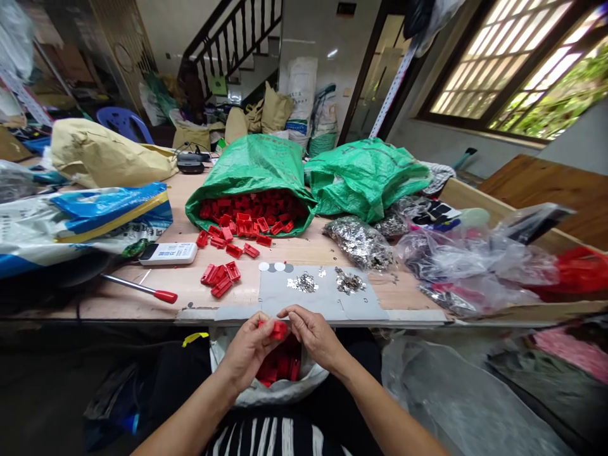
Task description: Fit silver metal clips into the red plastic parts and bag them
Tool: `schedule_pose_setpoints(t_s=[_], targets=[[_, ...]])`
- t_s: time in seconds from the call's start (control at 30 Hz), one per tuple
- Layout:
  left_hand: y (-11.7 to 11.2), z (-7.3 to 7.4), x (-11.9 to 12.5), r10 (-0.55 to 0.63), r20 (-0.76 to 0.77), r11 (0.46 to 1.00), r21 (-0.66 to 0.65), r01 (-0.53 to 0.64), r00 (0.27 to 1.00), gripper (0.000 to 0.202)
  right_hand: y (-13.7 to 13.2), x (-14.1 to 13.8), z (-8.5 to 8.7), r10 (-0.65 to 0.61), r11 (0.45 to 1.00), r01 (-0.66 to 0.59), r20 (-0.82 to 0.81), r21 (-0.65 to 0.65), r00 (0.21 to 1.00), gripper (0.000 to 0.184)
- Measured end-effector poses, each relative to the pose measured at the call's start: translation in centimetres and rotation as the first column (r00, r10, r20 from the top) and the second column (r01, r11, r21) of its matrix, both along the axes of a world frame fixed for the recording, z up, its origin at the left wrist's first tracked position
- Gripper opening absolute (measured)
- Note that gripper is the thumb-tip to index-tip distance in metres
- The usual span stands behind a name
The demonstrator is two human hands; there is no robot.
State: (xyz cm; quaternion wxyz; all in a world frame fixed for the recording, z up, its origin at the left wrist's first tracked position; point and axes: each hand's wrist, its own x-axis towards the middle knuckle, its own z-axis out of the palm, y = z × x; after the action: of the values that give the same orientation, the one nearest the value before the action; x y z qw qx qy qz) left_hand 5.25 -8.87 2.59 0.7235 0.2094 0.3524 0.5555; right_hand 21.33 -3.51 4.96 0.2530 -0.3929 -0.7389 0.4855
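Note:
Between the thumb and fingers of my left hand [247, 354] is a small red plastic case [278, 330], slightly blurred. My right hand [317, 337] is close beside it, thumb and fingertips pinched together; whatever they hold is too small to make out. Both hands are above a white sack [247, 398] in my lap with more red plastic pieces [278, 369] inside. Beyond them, a grey mat [327, 308] at the table edge bears two piles of small shiny metal pieces [304, 283]. Left of the mat lie several red cases [221, 280].
A green sack [261, 161] spills red cases onto the table, with a second green sack [365, 174] beside it. A bag of metal pieces [358, 242] and clear plastic bags [470, 253] lie right. Left are a red-tipped lever [165, 296] and a white box [168, 254].

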Motion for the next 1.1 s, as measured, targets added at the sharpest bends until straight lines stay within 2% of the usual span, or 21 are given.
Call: schedule_pose_setpoints(t_s=[0.07,0.1,0.17,0.23,0.3,0.37,0.53,0.67,0.77,0.87,0.97,1.03,1.1], targets=[[-0.1,-1.5,-0.3,0.016,-0.27,0.998,0.065,0.002,0.963,0.023,0.5,-0.3,-0.2,-0.012,0.999,0.01,0.06,0.033,0.998,0.036],[-0.2,-2.3,-0.5,0.023,-0.412,0.995,0.101,0.02,0.911,0.022,0.8,-0.6,-0.2,-0.013,0.998,0.007,0.098,0.059,0.995,0.034],[-0.3,-3.7,-0.8,0.048,-0.645,0.986,0.151,0.066,0.763,0.018,1.5,-1.5,0.0,-0.006,0.993,-0.015,0.179,0.115,0.984,0.029],[-0.5,-4.7,-1.1,0.06,-0.751,0.983,0.16,0.093,0.657,0.015,2.2,-2.8,0.1,-0.011,0.981,-0.04,0.263,0.189,0.965,0.025],[-0.5,-5.2,-1.3,0.062,-0.771,0.984,0.153,0.091,0.634,0.013,2.9,-4.5,0.2,-0.026,0.96,-0.072,0.342,0.27,0.939,0.023],[-0.6,-5.3,-1.5,0.064,-0.756,0.985,0.153,0.081,0.652,0.011,3.7,-6.5,0.2,-0.041,0.936,-0.11,0.414,0.335,0.91,0.025],[-0.6,-4.6,-2.3,0.058,-0.728,0.985,0.153,0.08,0.683,0.014,5.7,-10.9,0.2,-0.073,0.876,-0.197,0.527,0.439,0.847,0.037],[-0.7,-3.7,-3.0,0.068,-0.682,0.984,0.165,0.063,0.728,0.018,7.0,-12.5,0.1,-0.101,0.858,-0.219,0.571,0.465,0.814,0.026],[-0.6,-3.1,-3.3,0.141,-0.651,0.978,0.207,-0.004,0.746,0.019,7.3,-12.1,0.4,-0.124,0.861,-0.195,0.566,0.47,0.815,0.018],[-0.4,-2.7,-3.4,0.29,-0.595,0.953,0.247,-0.173,0.75,0.026,6.4,-10.5,1.1,-0.129,0.874,-0.129,0.481,0.468,0.867,0.012],[0.1,-2.5,-3.2,0.466,-0.597,0.884,0.335,-0.325,0.652,0.05,4.5,-8.1,1.8,-0.087,0.914,-0.059,0.338,0.4,0.937,0.009],[0.4,-2.3,-2.9,0.51,-0.649,0.859,0.42,-0.293,0.565,0.057,3.0,-6.6,2.0,-0.05,0.936,-0.053,0.281,0.347,0.958,0.009],[0.7,-2.3,-2.6,0.507,-0.703,0.854,0.488,-0.181,0.498,0.045,1.7,-5.3,2.1,-0.03,0.95,-0.053,0.258,0.308,0.966,0.008]])
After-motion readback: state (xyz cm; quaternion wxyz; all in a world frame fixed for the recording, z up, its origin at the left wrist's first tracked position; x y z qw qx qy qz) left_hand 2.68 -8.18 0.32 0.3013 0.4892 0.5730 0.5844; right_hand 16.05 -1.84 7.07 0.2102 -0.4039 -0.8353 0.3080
